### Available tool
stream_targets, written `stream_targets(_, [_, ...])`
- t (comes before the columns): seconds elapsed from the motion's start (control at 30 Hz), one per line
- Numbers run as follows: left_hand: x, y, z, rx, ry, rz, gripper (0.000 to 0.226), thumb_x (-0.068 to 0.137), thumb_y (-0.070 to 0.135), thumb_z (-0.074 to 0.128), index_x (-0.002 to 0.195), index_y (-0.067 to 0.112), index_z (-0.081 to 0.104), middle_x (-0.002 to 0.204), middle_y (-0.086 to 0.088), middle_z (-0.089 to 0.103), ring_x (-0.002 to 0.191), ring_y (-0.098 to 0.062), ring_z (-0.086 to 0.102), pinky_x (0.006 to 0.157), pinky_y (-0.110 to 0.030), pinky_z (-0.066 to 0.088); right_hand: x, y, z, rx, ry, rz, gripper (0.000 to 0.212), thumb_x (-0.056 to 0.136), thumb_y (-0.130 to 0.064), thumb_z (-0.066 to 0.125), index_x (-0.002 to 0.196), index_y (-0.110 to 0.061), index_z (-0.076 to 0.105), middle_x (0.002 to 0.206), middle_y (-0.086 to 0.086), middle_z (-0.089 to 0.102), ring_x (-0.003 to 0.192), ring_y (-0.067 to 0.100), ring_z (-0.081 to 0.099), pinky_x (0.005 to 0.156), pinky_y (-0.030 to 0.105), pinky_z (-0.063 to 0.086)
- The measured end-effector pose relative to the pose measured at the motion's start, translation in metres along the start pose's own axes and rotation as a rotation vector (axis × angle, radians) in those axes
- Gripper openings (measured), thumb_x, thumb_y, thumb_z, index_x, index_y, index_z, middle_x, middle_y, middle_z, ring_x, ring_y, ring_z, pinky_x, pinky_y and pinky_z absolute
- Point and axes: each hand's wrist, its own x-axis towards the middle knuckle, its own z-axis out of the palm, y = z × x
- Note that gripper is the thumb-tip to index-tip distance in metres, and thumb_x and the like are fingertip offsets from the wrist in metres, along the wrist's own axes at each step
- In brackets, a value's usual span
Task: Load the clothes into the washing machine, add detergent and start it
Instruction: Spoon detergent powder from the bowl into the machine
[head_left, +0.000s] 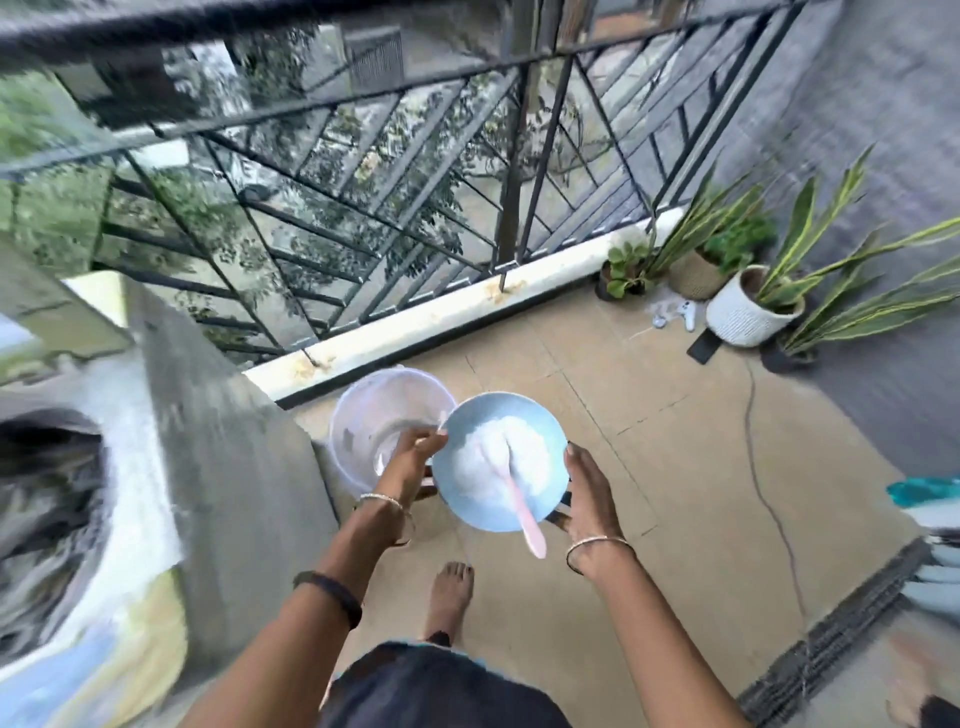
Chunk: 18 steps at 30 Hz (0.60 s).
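I hold a light blue bowl (540, 421) of white detergent powder (506, 460) between both hands over the balcony floor. A pink spoon (524, 512) lies in the powder, its handle sticking out over the near rim. My left hand (413, 457) grips the bowl's left rim. Along the right side, my right hand (587, 493) holds the bowl with its fingers. The washing machine (78, 493) is at the far left, blurred, its dark drum opening visible with clothes inside.
A clear plastic bucket (374, 415) stands on the floor just behind the bowl, beside a grey concrete wall (228, 441). A black metal railing (363, 208) edges the balcony. Potted plants (748, 306) stand at the right corner. A cable (769, 493) runs across the tiles.
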Motion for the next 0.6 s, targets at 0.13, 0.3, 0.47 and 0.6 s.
stream_targets(0.13, [-0.062, 0.007, -0.023, 0.007, 0.052, 0.135, 0.023, 0.093, 0.028, 0.057, 0.111, 0.014, 0.051, 0.105, -0.01, 0.06, 0.083, -0.026, 0.06, 0.054, -0.029, 0.049, -0.051, -0.01, 0.013, 0.04, -0.079, -0.083, 0.021, 0.088, -0.047, 0.051, 0.102, -0.037, 0.063, 0.116, 0.002, 0.065, 0.102, 0.025, 0.062, 0.068, 0.034, 0.055])
stream_targets(0.3, [-0.146, -0.018, -0.053, -0.087, 0.119, 0.221, 0.016, 0.093, 0.025, 0.057, 0.104, 0.015, 0.053, 0.096, -0.009, 0.063, 0.075, -0.025, 0.061, 0.051, -0.026, 0.05, -0.11, 0.002, 0.018, 0.043, -0.192, -0.15, 0.018, 0.099, -0.044, 0.047, 0.094, -0.036, 0.061, 0.103, -0.015, 0.064, 0.093, 0.011, 0.06, 0.067, 0.028, 0.051])
stream_targets(0.47, [-0.221, -0.051, -0.088, -0.212, 0.219, 0.248, 0.018, 0.094, 0.024, 0.056, 0.108, 0.012, 0.053, 0.099, -0.01, 0.063, 0.076, -0.025, 0.059, 0.051, -0.026, 0.048, -0.161, 0.027, 0.04, -0.065, -0.28, -0.222, 0.039, 0.1, -0.042, 0.044, 0.137, -0.029, 0.049, 0.142, -0.013, 0.048, 0.121, 0.004, 0.043, 0.115, 0.034, 0.03])
stream_targets(0.6, [-0.259, -0.065, -0.129, -0.349, 0.34, 0.261, 0.019, 0.093, 0.026, 0.057, 0.103, 0.009, 0.06, 0.102, -0.016, 0.065, 0.082, -0.03, 0.061, 0.059, -0.028, 0.048, -0.204, 0.033, 0.08, -0.068, -0.392, -0.212, 0.025, 0.102, -0.034, 0.044, 0.122, -0.025, 0.056, 0.125, -0.007, 0.054, 0.116, 0.01, 0.047, 0.1, 0.028, 0.036])
